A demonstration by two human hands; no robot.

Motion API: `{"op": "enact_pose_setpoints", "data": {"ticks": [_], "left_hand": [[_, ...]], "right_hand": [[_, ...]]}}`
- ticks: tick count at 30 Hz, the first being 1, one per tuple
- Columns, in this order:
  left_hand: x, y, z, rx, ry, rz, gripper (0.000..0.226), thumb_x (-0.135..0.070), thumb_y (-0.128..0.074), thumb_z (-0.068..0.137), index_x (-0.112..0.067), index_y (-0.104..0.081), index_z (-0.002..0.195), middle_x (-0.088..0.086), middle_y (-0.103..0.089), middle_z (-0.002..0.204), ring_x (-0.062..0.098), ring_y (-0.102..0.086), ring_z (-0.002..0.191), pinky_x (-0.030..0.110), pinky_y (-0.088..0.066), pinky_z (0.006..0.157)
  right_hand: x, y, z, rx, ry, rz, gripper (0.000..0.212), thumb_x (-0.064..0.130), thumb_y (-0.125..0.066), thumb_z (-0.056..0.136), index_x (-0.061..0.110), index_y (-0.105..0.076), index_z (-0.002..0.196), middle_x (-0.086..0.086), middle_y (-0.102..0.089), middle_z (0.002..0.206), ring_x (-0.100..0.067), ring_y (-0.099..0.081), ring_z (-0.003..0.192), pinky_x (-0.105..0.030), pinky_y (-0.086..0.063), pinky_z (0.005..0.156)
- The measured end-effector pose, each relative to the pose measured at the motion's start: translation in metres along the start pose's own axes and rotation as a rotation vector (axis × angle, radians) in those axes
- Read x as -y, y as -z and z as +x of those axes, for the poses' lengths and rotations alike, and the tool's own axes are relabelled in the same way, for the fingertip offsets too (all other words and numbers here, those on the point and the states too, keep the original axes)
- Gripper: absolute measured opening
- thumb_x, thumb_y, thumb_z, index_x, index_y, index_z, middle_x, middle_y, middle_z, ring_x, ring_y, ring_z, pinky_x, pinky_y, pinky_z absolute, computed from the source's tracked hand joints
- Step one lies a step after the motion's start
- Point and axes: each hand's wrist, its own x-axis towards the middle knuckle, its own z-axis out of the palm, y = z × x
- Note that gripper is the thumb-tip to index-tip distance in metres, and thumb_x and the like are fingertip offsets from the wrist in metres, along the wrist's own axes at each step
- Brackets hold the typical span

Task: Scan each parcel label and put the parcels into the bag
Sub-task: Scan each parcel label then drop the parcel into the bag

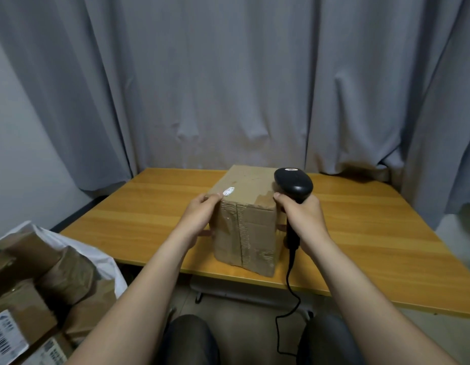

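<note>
A tall brown cardboard parcel stands upright near the front edge of the wooden table. A small white sticker scrap sits on its top face; no full label shows. My left hand grips the parcel's left side, thumb on the top edge. My right hand holds a black corded barcode scanner by its handle, pressed against the parcel's right side, thumb touching the top right corner. At the lower left, a white bag stands open with several brown parcels inside.
Grey curtains hang right behind the table. The scanner's black cable drops over the table's front edge towards my lap. A labelled box lies at the bottom left corner. A chair base shows under the table.
</note>
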Motion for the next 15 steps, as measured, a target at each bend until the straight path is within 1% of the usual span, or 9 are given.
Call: {"op": "enact_pose_setpoints", "data": {"ticks": [3,4,6,7,8,9,11,13,15], "left_hand": [[-0.002,0.007,-0.002,0.003,-0.055,-0.076,0.026,-0.024,-0.062,0.092,-0.024,-0.06,0.118,0.002,-0.063,0.12,0.026,-0.059,0.11,0.06,-0.061,0.079],[-0.003,0.011,-0.004,0.02,-0.075,-0.073,0.029,-0.018,-0.063,0.087,-0.022,-0.058,0.116,0.001,-0.065,0.118,0.025,-0.059,0.108,0.06,-0.059,0.081],[-0.003,0.018,-0.008,-0.003,-0.086,-0.033,0.033,-0.016,-0.06,0.076,-0.023,-0.059,0.108,-0.007,-0.07,0.102,0.022,-0.059,0.096,0.049,-0.049,0.089],[-0.002,0.022,-0.007,-0.031,-0.053,-0.05,0.03,-0.016,-0.055,0.076,-0.024,-0.06,0.105,-0.008,-0.07,0.095,0.022,-0.06,0.092,0.047,-0.044,0.094],[-0.002,0.024,-0.006,-0.05,0.006,-0.102,0.028,-0.016,-0.05,0.084,-0.024,-0.062,0.107,-0.006,-0.071,0.096,0.023,-0.064,0.092,0.051,-0.042,0.1],[-0.002,0.026,-0.004,-0.054,0.072,-0.163,0.027,-0.019,-0.043,0.094,-0.023,-0.062,0.114,-0.002,-0.072,0.101,0.024,-0.067,0.095,0.056,-0.043,0.103],[-0.003,0.029,-0.004,-0.007,0.158,-0.17,0.034,-0.04,-0.035,0.107,-0.024,-0.059,0.125,0.005,-0.07,0.106,0.028,-0.068,0.097,0.059,-0.049,0.098],[-0.001,0.03,-0.006,0.088,0.198,-0.094,0.048,-0.064,-0.031,0.105,-0.028,-0.059,0.121,0.008,-0.064,0.107,0.03,-0.064,0.095,0.057,-0.055,0.091],[0.003,0.029,-0.006,0.152,0.24,-0.011,0.052,-0.073,-0.028,0.101,-0.032,-0.058,0.115,0.006,-0.062,0.112,0.031,-0.062,0.102,0.053,-0.059,0.085]], "right_hand": [[0.002,0.001,0.0,-0.012,0.007,0.046,0.018,0.037,-0.078,0.09,0.032,-0.069,0.105,0.002,-0.077,0.103,-0.021,-0.071,0.103,-0.057,-0.062,0.089],[0.004,0.002,0.0,-0.012,0.001,0.081,0.023,0.037,-0.078,0.089,0.03,-0.069,0.109,0.002,-0.077,0.104,-0.02,-0.072,0.104,-0.056,-0.062,0.089],[0.006,0.006,0.001,-0.018,-0.005,0.139,0.031,0.038,-0.079,0.087,0.025,-0.07,0.114,0.001,-0.078,0.105,-0.021,-0.074,0.103,-0.056,-0.063,0.086],[0.006,0.008,0.001,-0.032,-0.007,0.156,0.032,0.038,-0.079,0.087,0.024,-0.07,0.114,-0.001,-0.078,0.105,-0.023,-0.075,0.102,-0.057,-0.064,0.085],[0.006,0.009,0.001,-0.049,-0.012,0.165,0.027,0.036,-0.079,0.089,0.023,-0.069,0.111,-0.003,-0.077,0.104,-0.024,-0.075,0.101,-0.058,-0.064,0.084],[0.006,0.01,0.001,-0.062,-0.022,0.164,0.02,0.033,-0.077,0.092,0.023,-0.068,0.108,-0.004,-0.075,0.104,-0.025,-0.074,0.1,-0.057,-0.064,0.082],[0.004,0.01,-0.001,-0.064,-0.046,0.139,0.012,0.03,-0.075,0.096,0.026,-0.066,0.103,-0.003,-0.071,0.106,-0.025,-0.069,0.102,-0.052,-0.066,0.077],[0.002,0.01,-0.003,-0.032,-0.081,0.101,0.011,0.032,-0.074,0.097,0.029,-0.064,0.099,-0.004,-0.067,0.106,-0.027,-0.065,0.102,-0.051,-0.066,0.073],[0.0,0.009,-0.005,0.011,-0.131,0.075,0.012,0.034,-0.073,0.097,0.03,-0.062,0.098,-0.006,-0.065,0.108,-0.029,-0.064,0.101,-0.052,-0.066,0.075]]}}
